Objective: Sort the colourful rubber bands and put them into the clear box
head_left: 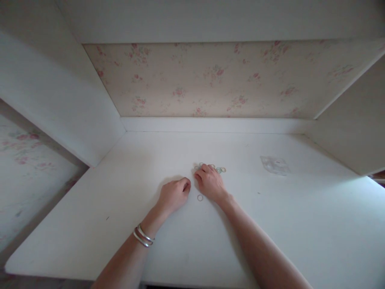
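A small pile of thin coloured rings, which look like rubber bands [223,169], lies on the white desktop [186,253]. My right hand [211,184] rests over the near side of the pile with curled fingers, its fingertips at the bands and partly hiding them. Whether a band is pinched there is too small to see. Just left of it, my left hand [175,195] lies on its side on the desk, fingers curled closed; whatever they may hold is hidden. One single brownish band [200,198] lies flat between the two wrists, touched by neither hand.
A clear plastic bag [274,165] lies flat to the right. White side panels [87,100] and a low back ledge [216,125] enclose the desk before floral wallpaper. Small dark specks mark the surface. Two silver bangles [143,236] circle my left wrist.
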Tool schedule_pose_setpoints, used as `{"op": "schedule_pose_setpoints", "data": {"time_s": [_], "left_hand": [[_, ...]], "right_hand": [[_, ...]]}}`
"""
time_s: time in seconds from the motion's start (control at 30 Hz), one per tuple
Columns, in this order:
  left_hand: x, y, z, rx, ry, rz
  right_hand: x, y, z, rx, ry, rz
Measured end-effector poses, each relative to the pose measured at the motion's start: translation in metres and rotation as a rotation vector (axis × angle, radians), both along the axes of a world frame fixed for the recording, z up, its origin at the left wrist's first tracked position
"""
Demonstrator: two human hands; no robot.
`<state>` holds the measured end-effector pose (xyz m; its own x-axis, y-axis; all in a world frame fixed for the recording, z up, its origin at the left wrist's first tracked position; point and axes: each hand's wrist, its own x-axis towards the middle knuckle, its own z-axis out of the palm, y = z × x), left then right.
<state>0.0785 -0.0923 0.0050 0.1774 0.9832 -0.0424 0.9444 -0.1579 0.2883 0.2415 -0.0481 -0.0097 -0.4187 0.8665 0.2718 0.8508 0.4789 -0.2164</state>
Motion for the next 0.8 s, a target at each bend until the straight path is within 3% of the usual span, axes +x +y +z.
{"op": "schedule_pose_setpoints", "data": {"time_s": [0.2,0.37,0.53,0.8], "left_hand": [[-0.001,-0.002,0.0,0.005,0.001,-0.02],[-0.001,-0.004,0.005,-0.001,-0.01,-0.037],[0.0,-0.006,0.007,-0.016,-0.018,-0.026],[0.0,-0.006,0.005,0.016,-0.006,-0.041]], "right_hand": [[0.006,-0.007,-0.006,0.018,0.11,0.017],[0.026,-0.039,-0.003,0.007,0.306,0.12],[0.039,-0.067,-0.003,-0.048,0.264,0.204],[0.034,-0.065,-0.005,-0.044,0.211,0.217]]}}
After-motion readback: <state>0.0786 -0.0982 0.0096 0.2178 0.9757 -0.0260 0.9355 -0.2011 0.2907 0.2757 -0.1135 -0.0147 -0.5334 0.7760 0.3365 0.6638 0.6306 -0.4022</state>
